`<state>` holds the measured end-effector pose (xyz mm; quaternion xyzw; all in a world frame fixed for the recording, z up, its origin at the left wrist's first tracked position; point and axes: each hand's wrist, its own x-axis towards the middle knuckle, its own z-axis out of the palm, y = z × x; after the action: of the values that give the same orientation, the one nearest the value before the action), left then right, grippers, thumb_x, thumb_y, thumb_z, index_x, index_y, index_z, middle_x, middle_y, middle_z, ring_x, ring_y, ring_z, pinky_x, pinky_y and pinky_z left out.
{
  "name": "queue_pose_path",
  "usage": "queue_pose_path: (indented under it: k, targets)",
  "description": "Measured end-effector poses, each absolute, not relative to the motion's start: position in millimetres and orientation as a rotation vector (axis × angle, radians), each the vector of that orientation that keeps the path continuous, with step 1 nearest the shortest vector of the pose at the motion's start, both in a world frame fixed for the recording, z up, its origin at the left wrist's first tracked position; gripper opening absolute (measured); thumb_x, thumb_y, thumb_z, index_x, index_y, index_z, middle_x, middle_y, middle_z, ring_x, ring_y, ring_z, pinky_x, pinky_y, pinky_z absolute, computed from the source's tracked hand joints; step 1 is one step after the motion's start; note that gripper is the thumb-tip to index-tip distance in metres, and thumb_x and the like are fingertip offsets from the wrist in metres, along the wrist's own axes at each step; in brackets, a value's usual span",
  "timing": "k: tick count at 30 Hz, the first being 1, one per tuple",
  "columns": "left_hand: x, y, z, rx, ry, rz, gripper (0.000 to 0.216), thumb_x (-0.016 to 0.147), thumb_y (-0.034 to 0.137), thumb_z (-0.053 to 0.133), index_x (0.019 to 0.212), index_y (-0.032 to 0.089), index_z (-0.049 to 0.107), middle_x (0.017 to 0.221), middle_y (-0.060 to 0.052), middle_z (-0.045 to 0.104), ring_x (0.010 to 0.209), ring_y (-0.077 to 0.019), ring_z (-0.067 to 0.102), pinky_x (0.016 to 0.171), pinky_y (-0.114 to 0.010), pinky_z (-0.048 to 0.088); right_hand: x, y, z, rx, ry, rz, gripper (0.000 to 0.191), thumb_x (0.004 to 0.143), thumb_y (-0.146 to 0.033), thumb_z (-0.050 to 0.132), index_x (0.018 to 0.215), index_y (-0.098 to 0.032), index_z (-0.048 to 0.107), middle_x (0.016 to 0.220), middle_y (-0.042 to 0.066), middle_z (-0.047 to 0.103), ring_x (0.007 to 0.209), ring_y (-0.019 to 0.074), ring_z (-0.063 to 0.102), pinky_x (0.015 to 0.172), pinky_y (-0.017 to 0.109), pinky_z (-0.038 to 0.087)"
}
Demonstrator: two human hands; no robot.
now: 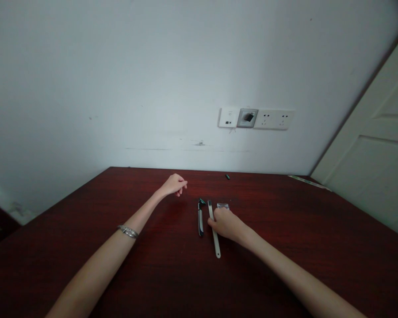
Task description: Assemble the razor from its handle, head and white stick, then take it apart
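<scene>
My right hand (pixel 224 224) is closed over the middle of a slim white-handled stick (pixel 216 244), thumb on its left side. The stick has a dark far end and a small hole at its near end; I cannot tell its exact kind. Just left of it lies a razor (pixel 200 221) with a grey and black handle and a green-dark head. A small clear plastic case (pixel 223 206) shows behind my right hand, which partly hides it. To the left of the razor, my left hand (pixel 175 184) hangs over the table with its fingers curled in, nothing visible in them.
A small dark green piece (pixel 227 176) lies near the back of the dark red wooden table (pixel 146 269). Sockets (pixel 273 119) are set in the white wall behind. A pale strip (pixel 310 182) lies at the back right, beside a white door (pixel 378 145).
</scene>
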<state>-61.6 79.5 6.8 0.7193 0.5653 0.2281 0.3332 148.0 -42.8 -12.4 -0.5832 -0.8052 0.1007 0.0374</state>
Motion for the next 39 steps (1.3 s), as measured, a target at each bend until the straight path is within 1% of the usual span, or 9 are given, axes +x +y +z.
queue_pose_path:
  k: [3,7,9,12,21,27,30,34,39]
  targets:
    - [-61,79,6,1.906,1.466,0.607,0.026,0.079,0.028,0.048,0.067,0.01,0.061,0.042,0.0,0.054,0.036,-0.0106,0.053,0.04,-0.018,0.041,153,-42,-3,-1.828,-2.444,0.31,0.039,0.087,-0.038,0.038,0.082,-0.011,0.067,0.089,0.019,0.068,0.086,0.0279,0.065,0.071,0.033,0.046]
    - [-61,81,3,1.955,1.465,0.62,0.028,0.079,0.029,0.047,0.065,0.01,0.061,0.041,0.0,0.054,0.035,-0.0102,0.052,0.039,-0.018,0.039,185,-24,18,-1.914,-2.312,0.176,0.041,0.084,-0.048,0.042,0.081,-0.015,0.067,0.088,0.016,0.068,0.083,0.0285,0.065,0.069,0.034,0.045]
    - [-62,84,0,1.978,1.447,0.639,0.029,0.08,0.031,0.046,0.066,0.01,0.061,0.042,0.0,0.053,0.035,-0.0097,0.052,0.04,-0.017,0.038,211,-5,25,-1.909,-2.228,0.086,0.035,0.084,-0.044,0.045,0.089,-0.017,0.067,0.091,0.014,0.068,0.086,0.0271,0.064,0.071,0.033,0.044]
    - [-64,91,-7,2.029,1.403,0.73,0.032,0.082,0.034,0.045,0.068,0.011,0.061,0.042,0.001,0.052,0.034,-0.0087,0.05,0.041,-0.017,0.037,250,29,25,-1.841,-2.196,0.124,0.029,0.084,-0.035,0.048,0.101,-0.017,0.064,0.095,0.011,0.067,0.089,0.0224,0.062,0.076,0.03,0.043]
    - [-60,120,-36,1.844,1.579,1.025,0.032,0.085,0.034,0.039,0.073,0.012,0.06,0.042,0.004,0.046,0.034,-0.0073,0.044,0.04,-0.017,0.033,286,99,-7,-1.801,-2.233,0.134,0.046,0.084,-0.03,0.054,0.128,-0.015,0.048,0.108,0.011,0.062,0.096,0.0186,0.057,0.079,0.027,0.042]
    - [-61,128,-47,1.839,1.614,1.01,0.029,0.082,0.031,0.043,0.067,0.013,0.06,0.042,0.003,0.047,0.036,-0.0076,0.044,0.042,-0.017,0.035,294,138,-9,-1.764,-2.372,0.166,0.047,0.078,-0.024,0.06,0.123,-0.01,0.054,0.111,0.016,0.059,0.098,0.0231,0.057,0.084,0.03,0.042]
    - [-62,129,-49,1.854,1.614,1.006,0.029,0.081,0.031,0.044,0.065,0.013,0.06,0.041,0.003,0.047,0.036,-0.0076,0.044,0.042,-0.017,0.035,293,155,-9,-1.718,-2.436,0.188,0.047,0.074,-0.019,0.062,0.12,-0.008,0.057,0.117,0.018,0.057,0.105,0.0254,0.055,0.09,0.031,0.04]
    - [-64,131,-51,1.867,1.601,1.022,0.029,0.08,0.031,0.043,0.064,0.014,0.059,0.042,0.003,0.048,0.036,-0.0078,0.045,0.043,-0.018,0.036,287,175,-15,-1.645,-2.48,0.21,0.052,0.072,-0.015,0.061,0.123,-0.011,0.054,0.129,0.013,0.052,0.117,0.0224,0.048,0.098,0.027,0.034]
    - [-64,132,-53,1.863,1.599,1.048,0.029,0.079,0.031,0.043,0.062,0.014,0.058,0.041,0.003,0.047,0.035,-0.0084,0.045,0.042,-0.018,0.035,282,191,-29,-1.683,-2.473,0.233,0.058,0.07,-0.008,0.059,0.127,-0.013,0.05,0.134,0.013,0.049,0.122,0.0228,0.046,0.102,0.029,0.034]
